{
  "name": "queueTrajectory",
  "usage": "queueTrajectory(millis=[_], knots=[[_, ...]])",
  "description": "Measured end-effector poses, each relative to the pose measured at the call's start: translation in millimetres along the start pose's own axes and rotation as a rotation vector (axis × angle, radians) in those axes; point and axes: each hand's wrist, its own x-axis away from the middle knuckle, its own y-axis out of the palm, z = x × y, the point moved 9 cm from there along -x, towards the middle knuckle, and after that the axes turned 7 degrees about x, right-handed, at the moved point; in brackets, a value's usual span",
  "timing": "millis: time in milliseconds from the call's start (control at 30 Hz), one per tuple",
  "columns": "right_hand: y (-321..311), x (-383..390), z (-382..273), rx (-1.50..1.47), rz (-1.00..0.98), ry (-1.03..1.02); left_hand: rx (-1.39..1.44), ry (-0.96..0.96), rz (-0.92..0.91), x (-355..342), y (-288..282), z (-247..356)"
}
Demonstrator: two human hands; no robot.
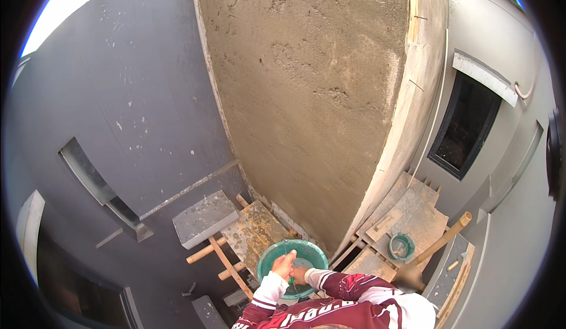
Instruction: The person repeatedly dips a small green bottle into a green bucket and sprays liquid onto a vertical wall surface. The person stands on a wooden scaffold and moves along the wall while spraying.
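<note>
My left hand [284,265] and my right hand [300,274] are brought together over a round green basin [267,262]. The left fingers are curled closed; what lies in them, if anything, cannot be made out. Most of the right fingers are hidden where that hand meets the left. A small bit of green shows just below the hands, too small to name. Greyish liquid or wet material lies inside the basin, partly covered by my hands. Beyond it rises a wall panel [306,117] of damp brown plaster, rough at the top and smoother lower down.
The basin sits by a stained board [253,227] on bamboo poles [206,250]. A grey block [205,218] lies left of it. Rightward, a small green bucket [401,246] stands on wooden planks [420,216], near a slanting bamboo pole [443,237]. Nails stick out along the panel's pale right edge [407,99].
</note>
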Motion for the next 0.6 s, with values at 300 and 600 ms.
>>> queueTrajectory(millis=[300, 600], knots=[[-203.1, 124.4, 11.8, -0.434, 0.427, 0.451, 0.197, -0.056, 0.097, -18.7, -35.1, -18.8], [-615.7, 293.6, -54.2, -0.326, 1.474, 0.128, 0.239, 0.004, 0.14, -31.9, -74.1, -29.6]])
